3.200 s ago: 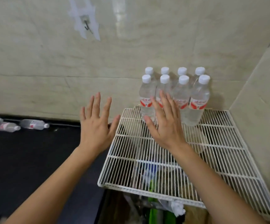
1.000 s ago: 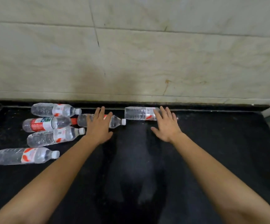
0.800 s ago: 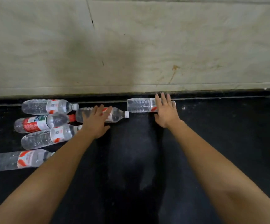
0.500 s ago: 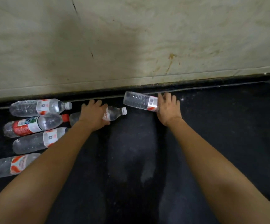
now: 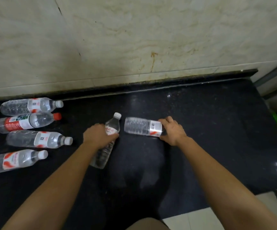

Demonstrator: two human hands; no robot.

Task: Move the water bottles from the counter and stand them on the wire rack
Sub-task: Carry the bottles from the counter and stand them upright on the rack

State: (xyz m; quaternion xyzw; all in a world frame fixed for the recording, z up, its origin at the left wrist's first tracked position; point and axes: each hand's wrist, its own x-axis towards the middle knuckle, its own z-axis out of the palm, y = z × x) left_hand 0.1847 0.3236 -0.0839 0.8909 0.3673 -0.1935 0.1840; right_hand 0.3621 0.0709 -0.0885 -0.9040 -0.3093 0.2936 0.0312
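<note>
A black worktop (image 5: 209, 130) runs along a stained marble-tile wall (image 5: 134, 39). Four spare bottles (image 5: 38, 139) lie at its left, caps rightward. Mid-worktop, the left hand (image 5: 98, 136) grips the lengthwise bottle (image 5: 112, 127) at its label — cap toward the wall — while the right hand (image 5: 172, 131) clasps the crosswise bottle (image 5: 139, 126) (base pointing left).

Four lying bottles (image 5: 35, 139) crowd the surface (image 5: 217, 130) at 9 o'clock. Wall (image 5: 134, 39) closes 12 o'clock; passage free toward 3 o'clock.
</note>
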